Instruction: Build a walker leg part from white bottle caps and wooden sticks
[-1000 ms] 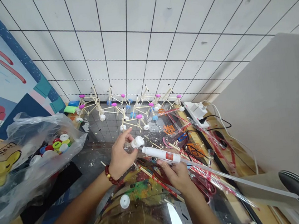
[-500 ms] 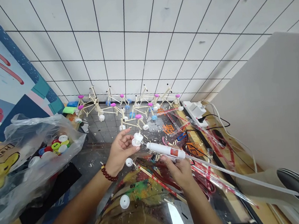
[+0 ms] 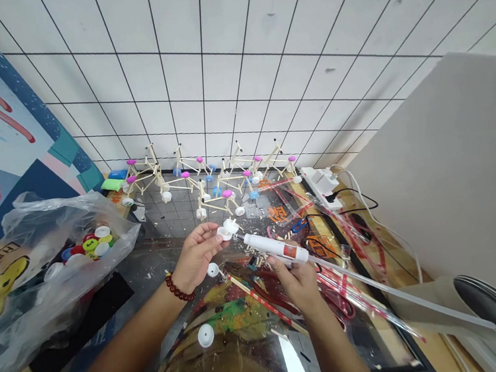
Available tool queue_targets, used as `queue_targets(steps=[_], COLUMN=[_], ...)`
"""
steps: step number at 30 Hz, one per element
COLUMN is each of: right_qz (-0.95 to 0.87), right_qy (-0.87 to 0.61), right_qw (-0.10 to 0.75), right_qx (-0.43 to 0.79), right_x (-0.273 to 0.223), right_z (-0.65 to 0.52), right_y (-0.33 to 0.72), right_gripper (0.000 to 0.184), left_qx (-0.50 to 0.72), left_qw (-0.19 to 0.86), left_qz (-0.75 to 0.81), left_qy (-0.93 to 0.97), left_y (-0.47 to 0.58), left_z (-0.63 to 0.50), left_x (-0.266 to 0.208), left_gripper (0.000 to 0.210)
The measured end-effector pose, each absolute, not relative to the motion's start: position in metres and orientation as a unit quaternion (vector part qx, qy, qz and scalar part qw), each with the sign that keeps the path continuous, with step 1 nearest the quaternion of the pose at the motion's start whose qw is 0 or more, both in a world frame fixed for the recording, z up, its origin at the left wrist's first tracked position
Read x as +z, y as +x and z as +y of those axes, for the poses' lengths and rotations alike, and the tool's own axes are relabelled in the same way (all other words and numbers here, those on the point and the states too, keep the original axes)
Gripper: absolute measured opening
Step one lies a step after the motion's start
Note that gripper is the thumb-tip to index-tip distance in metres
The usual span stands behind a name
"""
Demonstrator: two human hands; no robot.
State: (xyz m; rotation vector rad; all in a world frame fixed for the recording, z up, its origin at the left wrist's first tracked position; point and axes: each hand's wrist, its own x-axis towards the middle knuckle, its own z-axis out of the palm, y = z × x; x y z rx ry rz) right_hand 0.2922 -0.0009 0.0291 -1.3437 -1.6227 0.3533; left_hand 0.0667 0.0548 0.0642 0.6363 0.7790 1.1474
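My left hand (image 3: 200,252) pinches white bottle caps (image 3: 225,233) between thumb and fingers; a second cap (image 3: 231,226) with a short stick in it touches the first. In my right hand (image 3: 295,279) is a white glue gun (image 3: 273,247), a long clear glue stick (image 3: 398,291) trailing out of its back end. Its nozzle points left, close beside the caps; whether it touches them I cannot tell. Two loose white caps with holes lie on the glass, one (image 3: 213,270) below my left hand and another (image 3: 206,336) nearer me.
Several small stick figures (image 3: 226,194) with pink and blue parts stand along the tiled wall. At the left lies a plastic bag (image 3: 111,210) of coloured caps (image 3: 91,244). Red-striped sticks (image 3: 261,301), plastic wrappers (image 3: 344,285) and a power strip (image 3: 322,183) with cables are on the right.
My left hand has turned slightly, its fingers now closer around the caps, and the caps have tilted. The glue gun stays about where it was, close to them.
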Motion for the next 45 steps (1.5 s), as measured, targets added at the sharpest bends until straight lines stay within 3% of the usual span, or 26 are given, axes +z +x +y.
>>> queue_targets(steps=[8,15,31,45], right_qz=[-0.674,-0.678,-0.685,-0.690], right_qy=[-0.544,-0.537,-0.545,-0.543], right_qw=[0.481,0.482,0.464,0.460], right_qx=[0.137,0.139,0.134,0.135], right_x=[0.031,0.035,0.031,0.029], right_z=[0.001,0.000,0.001,0.001], right_y=[0.291,0.290,0.292,0.293], right_gripper=[0.021,0.019,0.022,0.022], left_qx=[0.500,0.507,0.467,0.425], left_qw=[0.751,0.744,0.798,0.834], left_qz=[0.340,0.347,0.325,0.331], left_qy=[0.264,0.262,0.200,0.122], left_y=[0.068,0.072,0.070,0.069], left_z=[0.053,0.053,0.054,0.057], left_x=[0.063,0.058,0.058,0.058], left_gripper=[0.028,0.036,0.014,0.015])
